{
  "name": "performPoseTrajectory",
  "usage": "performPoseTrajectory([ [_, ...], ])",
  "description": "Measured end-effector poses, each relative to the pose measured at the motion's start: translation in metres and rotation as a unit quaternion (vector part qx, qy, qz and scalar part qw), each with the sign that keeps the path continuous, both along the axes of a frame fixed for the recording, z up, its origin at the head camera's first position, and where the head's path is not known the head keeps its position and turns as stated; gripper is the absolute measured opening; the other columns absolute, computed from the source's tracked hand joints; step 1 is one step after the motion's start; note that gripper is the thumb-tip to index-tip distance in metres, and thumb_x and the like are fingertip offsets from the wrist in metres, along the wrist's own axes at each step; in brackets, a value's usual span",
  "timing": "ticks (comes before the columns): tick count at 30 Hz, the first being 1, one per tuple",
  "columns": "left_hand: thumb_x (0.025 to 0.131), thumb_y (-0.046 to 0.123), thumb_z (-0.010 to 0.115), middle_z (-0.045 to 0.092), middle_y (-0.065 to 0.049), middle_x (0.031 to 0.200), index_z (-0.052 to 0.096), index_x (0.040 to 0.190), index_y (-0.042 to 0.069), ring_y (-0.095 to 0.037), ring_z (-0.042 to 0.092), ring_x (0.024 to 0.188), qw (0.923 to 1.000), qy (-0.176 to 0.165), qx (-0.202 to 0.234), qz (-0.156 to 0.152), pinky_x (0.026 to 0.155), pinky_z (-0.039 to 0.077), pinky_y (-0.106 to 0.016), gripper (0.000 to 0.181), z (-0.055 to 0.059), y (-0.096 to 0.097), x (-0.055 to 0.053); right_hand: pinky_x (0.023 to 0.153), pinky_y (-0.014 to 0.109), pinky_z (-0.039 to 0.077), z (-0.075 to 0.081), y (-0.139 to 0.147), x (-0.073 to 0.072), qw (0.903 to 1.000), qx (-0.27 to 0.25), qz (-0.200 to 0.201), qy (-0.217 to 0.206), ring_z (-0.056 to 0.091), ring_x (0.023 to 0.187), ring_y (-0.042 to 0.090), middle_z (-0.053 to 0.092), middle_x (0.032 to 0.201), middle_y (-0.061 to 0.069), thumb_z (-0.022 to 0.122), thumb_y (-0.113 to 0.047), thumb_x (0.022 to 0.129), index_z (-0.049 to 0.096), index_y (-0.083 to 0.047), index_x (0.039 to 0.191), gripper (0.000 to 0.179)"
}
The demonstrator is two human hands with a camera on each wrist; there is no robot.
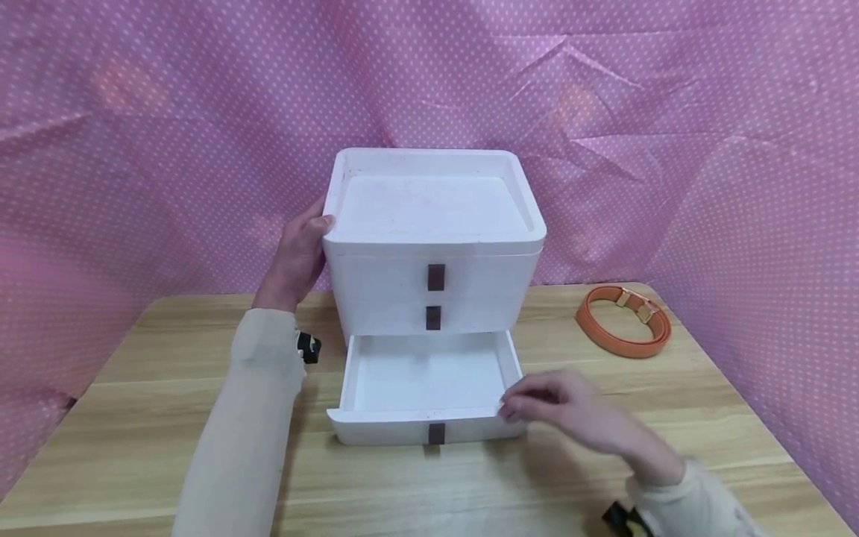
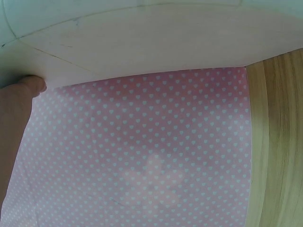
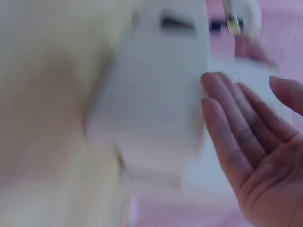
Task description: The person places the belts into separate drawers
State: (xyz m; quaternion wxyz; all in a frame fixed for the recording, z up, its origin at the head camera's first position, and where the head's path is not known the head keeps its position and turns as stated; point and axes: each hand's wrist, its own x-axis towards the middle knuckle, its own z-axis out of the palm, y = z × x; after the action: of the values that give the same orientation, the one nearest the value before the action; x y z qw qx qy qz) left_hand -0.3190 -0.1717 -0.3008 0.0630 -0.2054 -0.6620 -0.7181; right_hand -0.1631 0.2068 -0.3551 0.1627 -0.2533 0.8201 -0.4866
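Note:
A white drawer unit (image 1: 435, 291) stands on the table, its bottom drawer (image 1: 429, 431) pulled out, with bare floor visible inside. My left hand (image 1: 298, 250) holds the unit's upper left side, thumb over the top rim. In the left wrist view, fingers (image 2: 34, 85) touch the unit's pale wall (image 2: 156, 42); the rest of the hand is out of sight. By the drawer's front right corner is my right hand (image 1: 570, 406), blurred in the head view. The right wrist view shows its fingers (image 3: 227, 127) fairly straight, thumb apart; contact with the drawer is unclear.
A coiled orange-brown belt (image 1: 624, 347) with gold-coloured metal parts lies right of the unit on the wooden table (image 1: 201, 418). Behind and around the table hangs a pink dotted cloth (image 1: 429, 74). Two closed drawers with dark tabs (image 1: 436, 277) sit above the pulled-out one.

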Motion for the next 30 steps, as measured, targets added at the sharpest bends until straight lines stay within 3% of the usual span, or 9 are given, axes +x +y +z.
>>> performPoseTrajectory([
  [5, 0.094, 0.024, 0.046, 0.032, -0.008, 0.157, 0.033, 0.154, 0.014, -0.028, 0.033, 0.14, 1.0, -0.002, 0.007, 0.004, 0.115, 0.028, -0.041, 0.062, -0.002, 0.001, -0.001, 0.084, 0.037, 0.057, 0.008, 0.055, -0.035, 0.9934, 0.005, -0.099, 0.059, 0.068, 0.096, 0.027, 0.071, 0.105, 0.015, 0.059, -0.015, 0.098, 0.066, 0.002, 0.114, 0.024],
  [9, 0.093, 0.024, 0.046, 0.031, -0.008, 0.157, 0.033, 0.154, 0.014, -0.028, 0.032, 0.141, 0.9999, -0.001, 0.005, 0.009, 0.115, 0.028, -0.041, 0.063, -0.003, 0.001, -0.002, 0.077, 0.03, 0.057, 0.001, 0.094, -0.06, 0.9694, 0.082, -0.195, 0.124, 0.066, 0.099, 0.027, 0.07, 0.109, 0.016, 0.063, -0.018, 0.097, 0.067, 0.003, 0.117, 0.029],
  [12, 0.093, 0.024, 0.046, 0.031, -0.008, 0.157, 0.033, 0.154, 0.015, -0.028, 0.032, 0.141, 0.9999, -0.001, 0.002, 0.013, 0.115, 0.027, -0.042, 0.063, -0.003, 0.0, -0.001, 0.079, 0.037, 0.057, -0.008, 0.115, -0.074, 0.9491, 0.147, -0.231, 0.156, 0.064, 0.103, 0.036, 0.068, 0.114, 0.019, 0.063, -0.022, 0.097, 0.066, 0.003, 0.12, 0.034],
  [16, 0.094, 0.024, 0.045, 0.031, -0.009, 0.158, 0.032, 0.154, 0.014, -0.029, 0.032, 0.141, 0.9999, -0.002, 0.003, 0.01, 0.115, 0.027, -0.043, 0.062, -0.003, -0.001, 0.0, 0.09, 0.06, 0.048, -0.024, 0.135, -0.089, 0.94, 0.2, -0.231, 0.152, 0.054, 0.113, 0.051, 0.059, 0.124, 0.03, 0.063, -0.018, 0.096, 0.059, 0.01, 0.126, 0.041],
  [18, 0.094, 0.024, 0.045, 0.03, -0.009, 0.158, 0.032, 0.154, 0.014, -0.029, 0.032, 0.141, 0.9999, -0.002, 0.006, 0.01, 0.116, 0.027, -0.043, 0.062, -0.003, -0.001, 0.0, 0.092, 0.065, 0.043, -0.032, 0.142, -0.095, 0.9347, 0.235, -0.223, 0.146, 0.049, 0.115, 0.054, 0.055, 0.127, 0.034, 0.064, -0.019, 0.095, 0.055, 0.011, 0.128, 0.045],
  [23, 0.094, 0.023, 0.046, 0.031, -0.008, 0.157, 0.033, 0.154, 0.015, -0.028, 0.032, 0.141, 0.9998, -0.005, 0.004, 0.017, 0.115, 0.028, -0.041, 0.062, -0.003, -0.001, 0.0, 0.091, 0.065, 0.043, -0.046, 0.152, -0.107, 0.9226, 0.294, -0.204, 0.145, 0.05, 0.113, 0.055, 0.055, 0.124, 0.037, 0.067, -0.018, 0.092, 0.053, 0.015, 0.127, 0.05],
  [30, 0.094, 0.025, 0.047, 0.034, -0.01, 0.156, 0.033, 0.154, 0.015, -0.029, 0.036, 0.138, 0.9998, -0.01, 0.004, 0.016, 0.114, 0.03, -0.042, 0.062, 0.001, 0.0, 0.001, 0.086, 0.058, 0.048, -0.051, 0.156, -0.111, 0.9239, 0.288, -0.199, 0.154, 0.059, 0.101, 0.047, 0.065, 0.105, 0.028, 0.07, -0.011, 0.088, 0.061, 0.014, 0.114, 0.037],
])
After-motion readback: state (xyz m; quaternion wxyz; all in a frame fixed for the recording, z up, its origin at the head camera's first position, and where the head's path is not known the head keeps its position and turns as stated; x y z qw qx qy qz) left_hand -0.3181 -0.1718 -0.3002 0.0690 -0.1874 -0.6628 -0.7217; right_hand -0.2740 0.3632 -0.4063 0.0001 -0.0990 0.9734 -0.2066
